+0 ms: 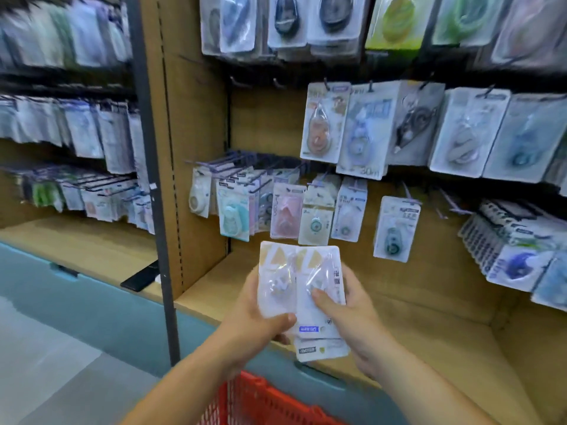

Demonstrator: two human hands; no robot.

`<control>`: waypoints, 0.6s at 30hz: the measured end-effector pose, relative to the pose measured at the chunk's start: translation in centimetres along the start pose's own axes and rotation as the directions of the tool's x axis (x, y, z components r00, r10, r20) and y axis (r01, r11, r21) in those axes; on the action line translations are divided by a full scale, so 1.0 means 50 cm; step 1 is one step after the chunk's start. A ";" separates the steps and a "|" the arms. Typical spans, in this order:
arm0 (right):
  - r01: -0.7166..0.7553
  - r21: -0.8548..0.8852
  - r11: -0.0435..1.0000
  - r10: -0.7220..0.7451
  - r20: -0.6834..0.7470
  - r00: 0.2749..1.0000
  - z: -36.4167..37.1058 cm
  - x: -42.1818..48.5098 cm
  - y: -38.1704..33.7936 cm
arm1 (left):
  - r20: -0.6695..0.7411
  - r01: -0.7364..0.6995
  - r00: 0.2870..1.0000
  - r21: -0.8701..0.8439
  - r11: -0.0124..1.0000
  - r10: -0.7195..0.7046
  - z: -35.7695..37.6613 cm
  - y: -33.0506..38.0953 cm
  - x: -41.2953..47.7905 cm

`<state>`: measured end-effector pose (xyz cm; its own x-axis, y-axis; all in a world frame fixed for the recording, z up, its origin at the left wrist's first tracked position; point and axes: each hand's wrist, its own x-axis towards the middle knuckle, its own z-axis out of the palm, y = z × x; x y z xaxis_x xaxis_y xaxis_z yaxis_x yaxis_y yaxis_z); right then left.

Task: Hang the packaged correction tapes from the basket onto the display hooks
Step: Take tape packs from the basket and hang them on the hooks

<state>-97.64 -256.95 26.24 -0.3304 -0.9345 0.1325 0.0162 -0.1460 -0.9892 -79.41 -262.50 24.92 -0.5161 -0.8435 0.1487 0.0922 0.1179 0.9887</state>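
I have a small fanned stack of packaged correction tapes (302, 289) in the lower centre of the frame, well in front of the display and not yet on anything. My left hand (257, 317) grips the stack's lower left edge, thumb across the front. My right hand (352, 314) clamps the right side, its thumb pressing the clear blister.

The printed header strips seem to sit at the near, lower end, so I judge the packs are upside down for hanging. I would turn them first, then peel one pack off with the right while the left keeps the rest squared.

Just above hang rows of similar packs; a cream-and-gold pack (316, 216) looks like the likeliest match, though blur keeps me from being sure. Two bare display hooks (237, 82) show in the upper centre-left. I would line the hole up with the hook tip before pushing, as the packs look slippery.

The red basket (254, 400) sits at bottom centre.
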 end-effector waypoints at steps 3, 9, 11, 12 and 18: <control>0.043 -0.067 0.997 -0.045 -0.028 0.999 -0.005 0.031 -0.082 | -0.094 0.008 0.996 0.092 0.996 0.001 -0.033 0.082 0.029; 0.249 -0.254 0.935 -0.294 -0.159 0.942 -0.015 0.115 -0.266 | -0.241 -0.031 0.966 0.265 0.964 0.097 -0.120 0.240 0.099; 0.250 -0.257 0.933 -0.297 -0.161 0.941 -0.020 0.136 -0.315 | -0.223 -0.084 0.959 0.359 0.929 0.174 -0.137 0.294 0.124; 0.248 -0.241 0.938 -0.287 -0.143 0.947 -0.023 0.145 -0.338 | -0.212 -0.105 0.956 0.405 0.908 0.205 -0.144 0.320 0.138; 0.229 -0.149 0.962 -0.218 0.089 0.972 0.018 0.203 -0.423 | -0.172 -0.222 0.948 0.249 0.943 0.269 -0.128 0.442 0.213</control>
<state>-100.51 -263.65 48.56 -0.2408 -0.9054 0.3496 -0.2006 -0.3060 -0.9307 -77.43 -272.22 48.25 -0.3183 -0.8576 0.4039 -0.0107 0.4293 0.9031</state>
